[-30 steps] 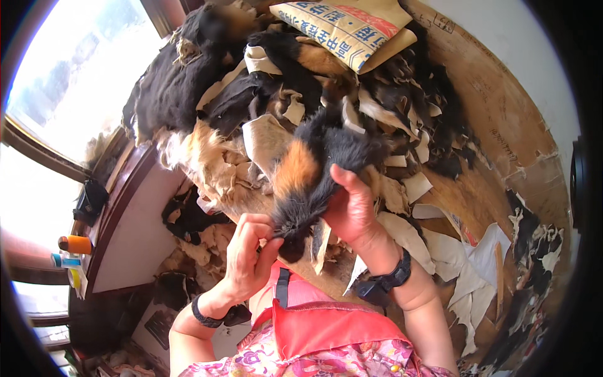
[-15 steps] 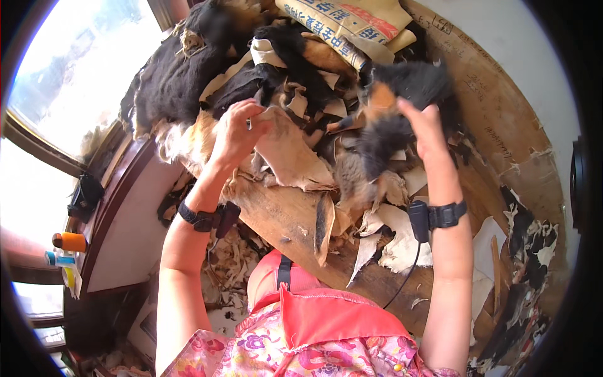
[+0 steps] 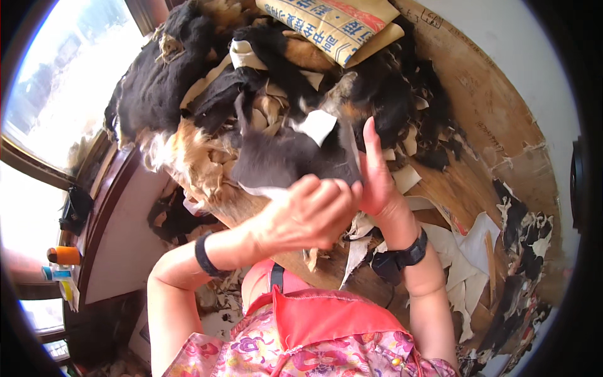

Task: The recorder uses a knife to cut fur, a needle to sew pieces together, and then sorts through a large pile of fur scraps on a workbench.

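Observation:
A dark, short-haired fur piece (image 3: 282, 157) with a pale skin edge is spread out in front of me, hair side up. My left hand (image 3: 314, 210) is closed on its near edge, knuckles up. Close against the right end of that piece is my right hand (image 3: 380, 182), palm turned left. Its thumb stretches upward, away from the fur; the other fingers are mostly hidden behind the piece and my left hand. A small white scrap (image 3: 319, 125) shows at the far edge of the dark piece.
Beyond my hands lies a heap of black furs (image 3: 169, 75), with a pale long-haired fur (image 3: 182, 151) at its left. A printed paper sack (image 3: 333, 28) rests on top. Hide scraps (image 3: 449, 261) litter the wooden board (image 3: 452, 188). Windows (image 3: 63, 81) line the left.
My left hand has come right and nearer, my right hand inward, so they now meet. Dark fur faces up where a pale hide side hung from my left hand. The view has shifted slightly.

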A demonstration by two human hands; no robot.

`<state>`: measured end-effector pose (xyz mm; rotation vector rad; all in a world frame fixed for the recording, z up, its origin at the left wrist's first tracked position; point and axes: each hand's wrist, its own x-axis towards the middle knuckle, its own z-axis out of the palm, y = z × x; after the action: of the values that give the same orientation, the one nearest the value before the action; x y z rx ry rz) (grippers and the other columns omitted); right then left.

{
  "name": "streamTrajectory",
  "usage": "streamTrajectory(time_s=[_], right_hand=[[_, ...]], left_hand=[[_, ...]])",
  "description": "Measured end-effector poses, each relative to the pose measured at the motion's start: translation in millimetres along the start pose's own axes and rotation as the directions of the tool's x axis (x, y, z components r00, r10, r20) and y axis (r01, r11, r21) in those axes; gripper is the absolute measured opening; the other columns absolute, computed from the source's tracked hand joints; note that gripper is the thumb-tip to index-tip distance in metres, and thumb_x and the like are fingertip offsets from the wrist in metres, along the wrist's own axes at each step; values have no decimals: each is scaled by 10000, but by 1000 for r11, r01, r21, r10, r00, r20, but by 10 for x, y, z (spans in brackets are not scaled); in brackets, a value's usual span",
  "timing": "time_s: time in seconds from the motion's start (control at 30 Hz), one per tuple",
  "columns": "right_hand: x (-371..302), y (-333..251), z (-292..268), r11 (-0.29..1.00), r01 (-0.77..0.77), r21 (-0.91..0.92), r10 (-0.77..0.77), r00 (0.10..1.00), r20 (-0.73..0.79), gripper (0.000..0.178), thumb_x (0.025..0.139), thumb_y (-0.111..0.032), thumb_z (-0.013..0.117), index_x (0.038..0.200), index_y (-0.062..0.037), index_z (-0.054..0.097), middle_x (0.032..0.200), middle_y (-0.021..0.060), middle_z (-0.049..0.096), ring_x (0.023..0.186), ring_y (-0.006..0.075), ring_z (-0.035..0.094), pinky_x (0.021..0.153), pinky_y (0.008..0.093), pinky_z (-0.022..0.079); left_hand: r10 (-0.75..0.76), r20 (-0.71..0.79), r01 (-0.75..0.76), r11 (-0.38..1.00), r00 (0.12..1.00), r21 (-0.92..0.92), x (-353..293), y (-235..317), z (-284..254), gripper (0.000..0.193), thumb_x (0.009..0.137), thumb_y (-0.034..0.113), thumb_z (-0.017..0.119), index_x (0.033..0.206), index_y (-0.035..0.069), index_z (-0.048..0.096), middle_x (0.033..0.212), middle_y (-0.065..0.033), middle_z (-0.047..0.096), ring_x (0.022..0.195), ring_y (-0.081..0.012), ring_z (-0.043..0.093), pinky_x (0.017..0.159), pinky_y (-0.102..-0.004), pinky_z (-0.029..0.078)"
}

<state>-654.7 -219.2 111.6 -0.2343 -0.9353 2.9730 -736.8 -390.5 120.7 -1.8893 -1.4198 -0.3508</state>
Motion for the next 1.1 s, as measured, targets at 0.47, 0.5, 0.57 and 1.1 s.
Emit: streamTrajectory(time_s=[0.47, 0.5, 0.57, 1.1], right_hand=[[-187, -14, 11, 976, 68, 208, -75, 997, 23, 496, 1055, -362, 448, 1385, -12, 573, 1351, 153, 660, 1235, 291, 641, 1107, 450, 467], [-185, -30, 61, 971, 40, 234, -55, 997, 61, 490, 1055, -357, 450, 1382, -15, 577, 1348, 153, 661, 1234, 291, 641, 1105, 450, 468], [-206, -97, 150, 974, 88, 208, -110, 989, 100, 502, 1032, -353, 485, 1379, -3, 579, 1335, 158, 669, 1205, 304, 658, 1076, 451, 494], [-3456, 343, -1440, 139, -345, -928, -969, 145, -199, 147, 978, -103, 684, 1105, -31, 691, 947, 25, 696, 751, 91, 621, 636, 237, 505]], left_hand=[[-831, 436, 513, -222, 346, -829, -758, 147, 189, 599, 839, 186, 840, 1341, 2, 570, 1288, -146, 620, 1200, -239, 582, 957, -392, 503], [-695, 609, 260, -551, 382, -793, -739, 104, 193, 477, 904, 155, 799, 1311, 5, 600, 1226, -103, 676, 1081, -162, 655, 832, -328, 570], [-750, 573, 232, -524, 330, -819, -724, 31, 112, 202, 922, 93, 761, 1093, 27, 677, 1083, -48, 710, 956, -98, 660, 728, -269, 553], [-879, 365, 243, -299, 306, -923, 8, 13, -453, 394, 990, 115, 587, 1370, 21, 545, 1311, -106, 610, 1240, -219, 554, 1058, -362, 461]])
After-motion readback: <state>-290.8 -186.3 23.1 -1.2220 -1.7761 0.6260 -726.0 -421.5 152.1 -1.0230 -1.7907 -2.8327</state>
